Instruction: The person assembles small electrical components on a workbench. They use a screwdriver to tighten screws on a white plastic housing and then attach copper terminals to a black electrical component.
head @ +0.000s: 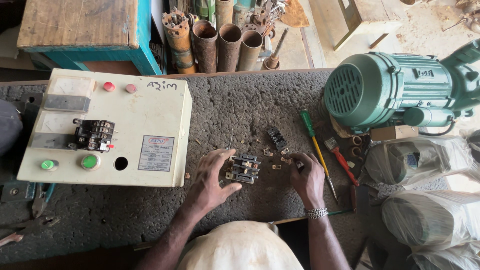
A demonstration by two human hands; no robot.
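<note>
Grey, rough matting covers the bench [240,100], and on it, between your hands, sits the contactor [244,168], a small black-and-cream switch block with brass terminals. Your left hand [212,177] lies just beside it on its left, fingers spread loose and curved, fingertips touching or nearly touching its top edge; nothing is gripped. Your right hand [306,175] rests to its right, near but apart, fingers curled down over small parts on the mat; whether it pinches one I cannot tell. Loose brass bits [282,156] lie scattered above and beside the block, with a black part [276,137] a little farther up. Right of your right hand: a green-handled screwdriver [315,142] and a red-handled one [342,162], lying at a slant. To the left, a cream control box [150,110] lies face up, carrying another contactor [93,135], two red lamps, two green buttons. A green motor [385,90] stands at right. Beyond the bench edge, rusty pipes [225,45] stand upright, open ends up. Plastic-wrapped bundles [425,160] lie at lower right.
</note>
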